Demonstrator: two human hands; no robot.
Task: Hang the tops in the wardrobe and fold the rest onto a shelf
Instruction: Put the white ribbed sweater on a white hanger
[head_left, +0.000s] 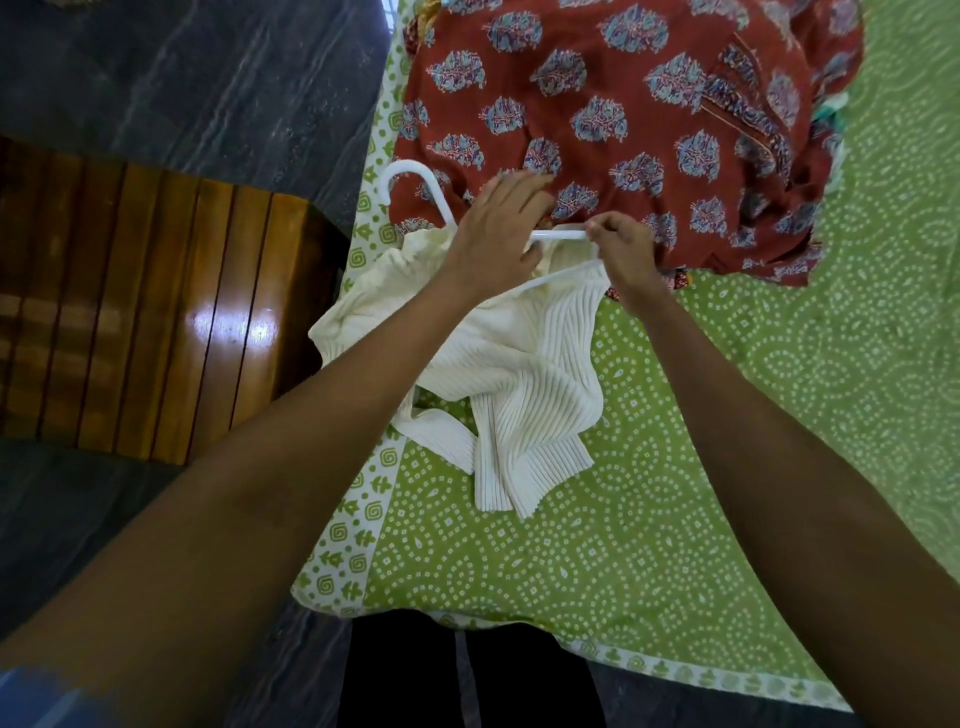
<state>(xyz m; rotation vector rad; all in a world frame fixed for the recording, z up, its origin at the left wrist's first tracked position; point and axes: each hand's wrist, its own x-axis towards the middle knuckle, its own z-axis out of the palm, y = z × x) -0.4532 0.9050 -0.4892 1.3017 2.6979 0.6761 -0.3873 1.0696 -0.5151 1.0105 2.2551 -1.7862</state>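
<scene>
Centre of the head view: cream ribbed top (524, 374) lies crumpled on the bed (649, 519), partly threaded onto a white plastic hanger (558, 235). Hanger hook curves toward upper left of the frame, near the bed's left edge; its bar runs right between both hands.

Left hand (493, 234): grip spread, fingers straight, palm down over the hanger neck and the top's upper edge. Whether it presses the fabric or just rests there, cannot tell.

Right hand (623, 254): grip pinching the right end of the hanger bar, fingers curled, just beside the cream fabric.

Top's left side overhangs the bed's left edge, bordered by a white-and-green printed strip. Lower hem points toward frame bottom, well short of the near bed edge.

Upper frame: rust-red printed garment (623, 119) spread across the bed, its lower edge touching the hanger area and both hands. A bit of teal fabric peeks out at its right side.

Open bedsheet: lower centre and whole right side of the frame, green with white dotted pattern.

Left of frame: dark stone floor (182, 78), with a wooden slatted piece (145, 312) close beside the bed edge. Narrow gap between them.
</scene>
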